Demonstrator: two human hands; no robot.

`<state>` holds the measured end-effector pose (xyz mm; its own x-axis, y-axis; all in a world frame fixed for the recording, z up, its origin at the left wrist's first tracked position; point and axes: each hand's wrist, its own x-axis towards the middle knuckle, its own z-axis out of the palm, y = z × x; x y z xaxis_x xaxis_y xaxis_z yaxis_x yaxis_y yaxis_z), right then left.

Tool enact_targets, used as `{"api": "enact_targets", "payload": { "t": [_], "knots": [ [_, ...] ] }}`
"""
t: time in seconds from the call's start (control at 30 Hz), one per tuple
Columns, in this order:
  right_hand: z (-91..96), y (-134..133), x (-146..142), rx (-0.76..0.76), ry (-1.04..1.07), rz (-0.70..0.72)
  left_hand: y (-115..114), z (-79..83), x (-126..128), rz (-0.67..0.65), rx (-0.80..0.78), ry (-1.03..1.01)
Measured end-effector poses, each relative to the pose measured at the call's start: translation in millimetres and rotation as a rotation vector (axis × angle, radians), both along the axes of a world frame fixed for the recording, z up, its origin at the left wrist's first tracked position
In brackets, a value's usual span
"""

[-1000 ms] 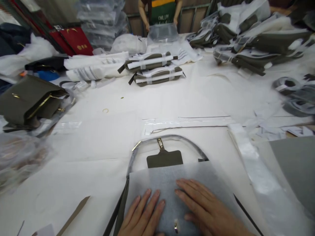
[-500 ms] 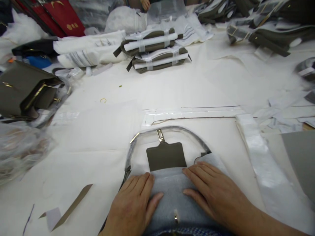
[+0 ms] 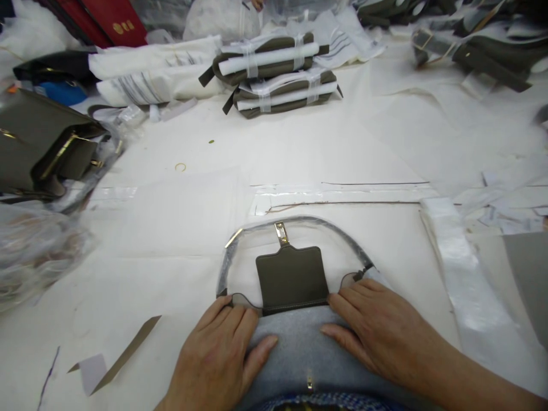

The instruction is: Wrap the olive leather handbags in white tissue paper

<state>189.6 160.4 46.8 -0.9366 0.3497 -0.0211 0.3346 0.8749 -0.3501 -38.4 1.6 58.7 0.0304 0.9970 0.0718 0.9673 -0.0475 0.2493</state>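
A handbag lies in front of me, with an olive strap tab (image 3: pixel 291 278) bearing a gold clasp (image 3: pixel 281 233). Its plastic-wrapped handle (image 3: pixel 306 219) arches away from me across the table. The near part is a grey, suede-like panel (image 3: pixel 291 342) with a small gold fitting (image 3: pixel 309 382). My left hand (image 3: pixel 218 345) curls its fingers over the panel's far edge, left of the tab, thumb on the near side. My right hand (image 3: pixel 381 325) grips that edge on the right, its fingertips beside the tab. The fingertips are partly hidden.
Two wrapped olive bundles (image 3: pixel 286 94) lie at the back, beside white rolls (image 3: pixel 141 85). Another olive bag (image 3: pixel 43 142) stands at left above crumpled plastic (image 3: pixel 38 251). A folded strip (image 3: pixel 128 351) lies front left, a white translucent strip (image 3: pixel 462 274) at right.
My left hand has shifted left and now curls over the panel's edge. That edge is lower, showing more of the tab and curved grey pieces beside it. My right hand has moved slightly outward.
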Motion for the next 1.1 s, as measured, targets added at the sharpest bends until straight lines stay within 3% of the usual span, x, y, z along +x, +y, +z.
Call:
{"api": "enact_targets", "payload": {
  "t": [0.23, 0.4, 0.53, 0.63, 0.8, 0.9, 1.0, 1.1],
  "knots": [
    [-8.5, 6.1, -9.5, 0.074, -0.097, 0.004, 9.5, -16.6, -0.6, 0.013, -0.020, 0.045],
    [-13.0, 4.9, -13.1, 0.097, -0.115, 0.016, 9.2, -11.8, 13.3, 0.013, 0.064, 0.149],
    [-12.9, 4.8, -15.9, 0.106, -0.122, 0.028, 3.2, -12.9, 24.4, -0.175, 0.198, 0.089],
    [-12.6, 4.5, -16.8, 0.117, -0.130, 0.039, -5.8, -15.0, 28.5, -0.295, 0.151, 0.078],
    [-10.1, 4.6, -11.9, 0.116, -0.132, 0.053, -21.8, -12.8, 34.2, -0.299, -0.015, 0.148],
    [-3.8, 10.0, -16.8, 0.076, -0.025, -0.031, -28.1, -15.9, 37.3, -0.258, -0.074, 0.107],
    [1.2, 22.4, -40.9, 0.022, 0.163, -0.161, -31.2, -21.5, 39.4, -0.247, -0.078, 0.105],
    [0.0, 37.6, -75.9, -0.229, 0.196, -0.275, -32.9, -24.7, 40.9, -0.230, -0.069, 0.102]
  ]
}}
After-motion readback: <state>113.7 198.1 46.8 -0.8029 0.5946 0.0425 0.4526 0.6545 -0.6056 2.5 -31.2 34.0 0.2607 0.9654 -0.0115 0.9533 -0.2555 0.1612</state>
